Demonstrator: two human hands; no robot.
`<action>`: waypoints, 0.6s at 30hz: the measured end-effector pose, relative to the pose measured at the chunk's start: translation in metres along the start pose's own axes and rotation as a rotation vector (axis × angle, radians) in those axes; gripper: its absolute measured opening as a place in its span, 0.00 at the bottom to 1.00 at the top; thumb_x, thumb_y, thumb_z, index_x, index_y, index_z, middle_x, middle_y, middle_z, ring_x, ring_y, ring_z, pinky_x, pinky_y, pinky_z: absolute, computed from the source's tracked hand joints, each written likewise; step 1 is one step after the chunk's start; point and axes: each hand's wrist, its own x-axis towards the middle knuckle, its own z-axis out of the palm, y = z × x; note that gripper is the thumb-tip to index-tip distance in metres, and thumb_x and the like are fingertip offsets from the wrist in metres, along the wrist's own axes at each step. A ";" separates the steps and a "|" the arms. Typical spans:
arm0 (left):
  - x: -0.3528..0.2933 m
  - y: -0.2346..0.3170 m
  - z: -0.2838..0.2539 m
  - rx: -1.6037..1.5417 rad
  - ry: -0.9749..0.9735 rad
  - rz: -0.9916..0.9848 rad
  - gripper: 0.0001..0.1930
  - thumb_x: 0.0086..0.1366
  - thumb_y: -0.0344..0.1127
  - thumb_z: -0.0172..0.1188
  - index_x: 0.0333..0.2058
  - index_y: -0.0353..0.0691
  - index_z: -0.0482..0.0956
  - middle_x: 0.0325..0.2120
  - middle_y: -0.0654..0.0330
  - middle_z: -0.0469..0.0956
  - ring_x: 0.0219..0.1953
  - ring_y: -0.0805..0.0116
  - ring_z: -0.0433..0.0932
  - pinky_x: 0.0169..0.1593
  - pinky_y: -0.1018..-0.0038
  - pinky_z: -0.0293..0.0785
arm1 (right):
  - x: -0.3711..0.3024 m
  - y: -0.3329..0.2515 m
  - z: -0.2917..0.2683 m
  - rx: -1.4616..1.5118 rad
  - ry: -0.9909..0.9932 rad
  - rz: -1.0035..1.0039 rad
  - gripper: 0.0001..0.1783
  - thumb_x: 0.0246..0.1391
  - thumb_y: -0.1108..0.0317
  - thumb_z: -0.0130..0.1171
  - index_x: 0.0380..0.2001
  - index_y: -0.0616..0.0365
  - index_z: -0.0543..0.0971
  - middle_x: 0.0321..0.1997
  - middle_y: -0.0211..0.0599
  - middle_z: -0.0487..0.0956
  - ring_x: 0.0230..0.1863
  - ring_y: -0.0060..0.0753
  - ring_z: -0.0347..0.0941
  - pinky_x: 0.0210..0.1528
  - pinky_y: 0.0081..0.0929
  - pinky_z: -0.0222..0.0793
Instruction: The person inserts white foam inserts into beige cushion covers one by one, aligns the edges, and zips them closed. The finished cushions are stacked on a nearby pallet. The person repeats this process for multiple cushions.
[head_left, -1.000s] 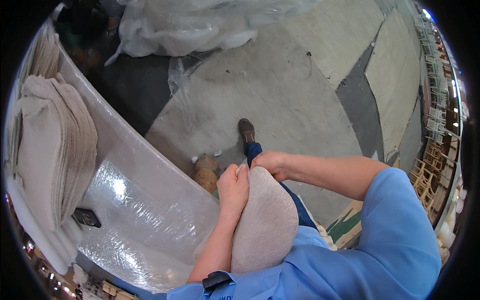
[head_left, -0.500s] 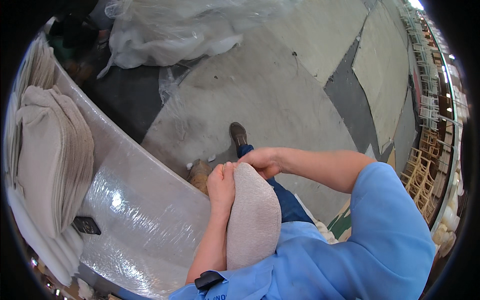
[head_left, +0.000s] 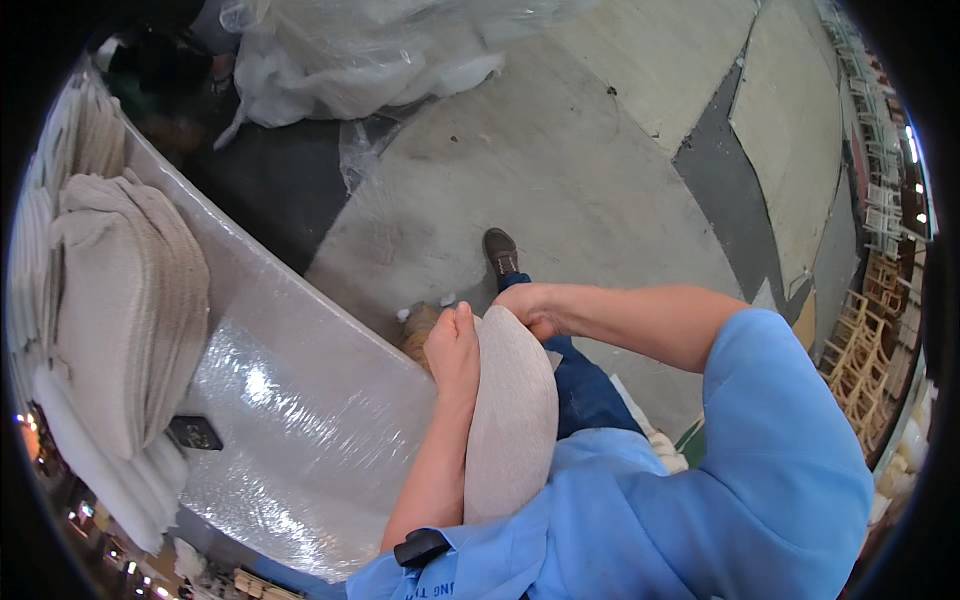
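A beige fabric-covered cushion with a rounded, tapering far end is held upright against my body. Along its left side, near the far tip, my left hand is closed on it, thumb pointing away from me. My right hand curls around the right side of the same tip, with its fingers partly hidden behind the fabric. Whatever the fingertips grip on the underside is out of sight.
At left, a table wrapped in clear film carries stacked beige covers, white padding and a small black case. Clear plastic sheeting is heaped ahead. Flat boards lie on the floor; wooden chair frames stand far right.
My view has shifted slightly, so the table and floor sit further right. The cushion has turned a little in my hands, and my right hand has moved slightly around its tip.
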 end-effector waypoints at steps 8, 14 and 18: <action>-0.037 0.003 -0.028 0.008 0.065 0.207 0.25 0.78 0.51 0.55 0.34 0.29 0.76 0.28 0.42 0.78 0.32 0.56 0.78 0.41 0.59 0.74 | -0.014 0.101 -0.005 0.422 0.170 -0.462 0.28 0.76 0.42 0.48 0.58 0.54 0.78 0.56 0.36 0.82 0.58 0.34 0.73 0.63 0.39 0.66; -0.100 -0.032 -0.072 0.340 0.030 0.118 0.22 0.76 0.52 0.56 0.41 0.33 0.78 0.34 0.36 0.81 0.39 0.39 0.82 0.44 0.52 0.75 | -0.031 0.146 0.054 0.619 0.251 -0.612 0.21 0.77 0.51 0.49 0.56 0.55 0.79 0.52 0.37 0.83 0.54 0.36 0.78 0.60 0.43 0.73; -0.119 -0.044 -0.069 0.471 0.208 0.156 0.18 0.77 0.48 0.54 0.38 0.36 0.76 0.33 0.38 0.81 0.37 0.33 0.80 0.41 0.47 0.74 | -0.008 0.139 0.056 0.682 0.156 -0.656 0.25 0.79 0.50 0.46 0.55 0.61 0.78 0.53 0.39 0.82 0.52 0.35 0.79 0.56 0.42 0.75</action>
